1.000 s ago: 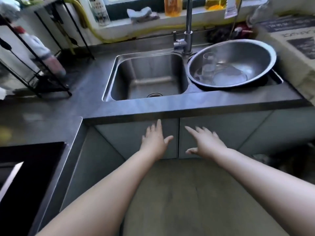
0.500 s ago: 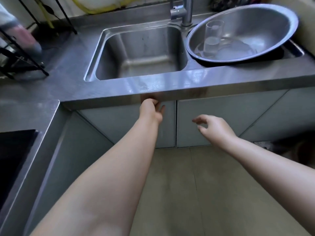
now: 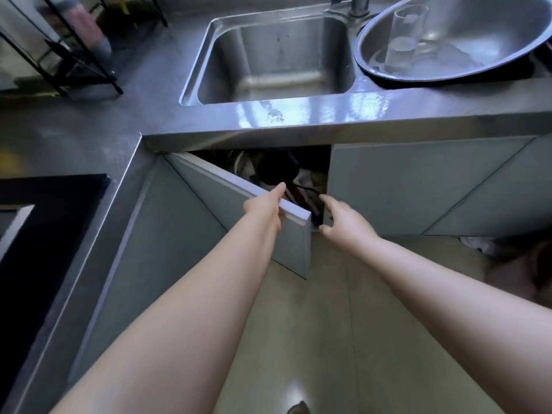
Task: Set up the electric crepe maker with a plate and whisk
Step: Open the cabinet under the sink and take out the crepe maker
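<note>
The crepe maker is not showing clearly; I judge it is lying among dark things inside the cupboard under the sink [image 3: 277, 59]. The left hand [image 3: 264, 209] is gripping the cabinet door [image 3: 239, 210] top edge, keeping it ajar, while the right hand [image 3: 348, 219], fingers spread and empty, is reaching inside

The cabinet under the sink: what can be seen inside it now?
Through the gap beside the half-open door, held by the left hand, the cabinet shows a dark round object, pale crumpled material and a black cord. Shadow and the door hide the rest.
</note>
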Tool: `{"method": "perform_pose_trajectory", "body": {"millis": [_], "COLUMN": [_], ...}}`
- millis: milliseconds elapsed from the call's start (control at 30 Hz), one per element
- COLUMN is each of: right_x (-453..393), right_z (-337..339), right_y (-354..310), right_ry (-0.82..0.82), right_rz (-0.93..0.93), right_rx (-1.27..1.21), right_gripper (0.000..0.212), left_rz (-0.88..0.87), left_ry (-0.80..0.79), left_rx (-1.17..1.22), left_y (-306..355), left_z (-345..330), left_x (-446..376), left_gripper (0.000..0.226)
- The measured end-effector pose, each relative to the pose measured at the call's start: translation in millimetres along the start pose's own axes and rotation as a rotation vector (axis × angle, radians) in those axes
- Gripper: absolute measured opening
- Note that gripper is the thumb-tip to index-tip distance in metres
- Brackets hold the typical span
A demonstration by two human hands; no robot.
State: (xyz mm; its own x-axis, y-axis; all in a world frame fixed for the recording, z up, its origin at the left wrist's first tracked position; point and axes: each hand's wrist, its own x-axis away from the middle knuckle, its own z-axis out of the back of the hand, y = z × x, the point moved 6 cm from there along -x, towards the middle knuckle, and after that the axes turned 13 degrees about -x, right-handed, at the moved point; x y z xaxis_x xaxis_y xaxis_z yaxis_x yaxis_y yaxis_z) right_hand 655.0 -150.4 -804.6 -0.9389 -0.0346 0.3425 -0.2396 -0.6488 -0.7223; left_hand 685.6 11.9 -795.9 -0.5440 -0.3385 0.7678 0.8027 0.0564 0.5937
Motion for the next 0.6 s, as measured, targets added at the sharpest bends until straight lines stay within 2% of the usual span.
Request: {"method": "perform_pose_trajectory", "body": {"millis": [167,233,300,333,367,433,500,600], "right_x": [40,56,70,75,78,82,80,73], "right_z": [-79,-110,-142,-152,-162,-175,-179,-173], "right_y": [-18,-29,-41,-44,-48,-55,-55,-52], "right_ry": [-0.311,-0.412,-0.499,-0.518,-0.526,-0.515,-0.49,-0.487], "right_rz": [0.035,0.082,0.145,0.161,0.18,0.218,0.234,0.24], "right_rx": [0.044,0.044,0.085,0.113,0.145,0.216,0.276,0.307], "right_gripper": [0.078,0.082,0.083,0.082,0.081,0.081,0.08,0.076], "left_rz": [-0.216,-0.291,-0.389,-0.493,-0.604,-0.716,-0.627,-0.429], "left_ry": [0.282,0.344,0.483,0.556,0.603,0.555,0.49,0.49], "left_rx": [-0.375,-0.56,-1.012,-1.305,-1.604,-2.111,-2.396,-2.59], "left_y": [-33,-38,-38,-35,-36,-49,-62,-74], "left_z": [75,101,126,129,130,137,157,190], "left_x": [27,34,42,45,47,43,31,15], "left_gripper": [0.038,0.058,0.088,0.092,0.091,0.076,0.06,0.057]}}
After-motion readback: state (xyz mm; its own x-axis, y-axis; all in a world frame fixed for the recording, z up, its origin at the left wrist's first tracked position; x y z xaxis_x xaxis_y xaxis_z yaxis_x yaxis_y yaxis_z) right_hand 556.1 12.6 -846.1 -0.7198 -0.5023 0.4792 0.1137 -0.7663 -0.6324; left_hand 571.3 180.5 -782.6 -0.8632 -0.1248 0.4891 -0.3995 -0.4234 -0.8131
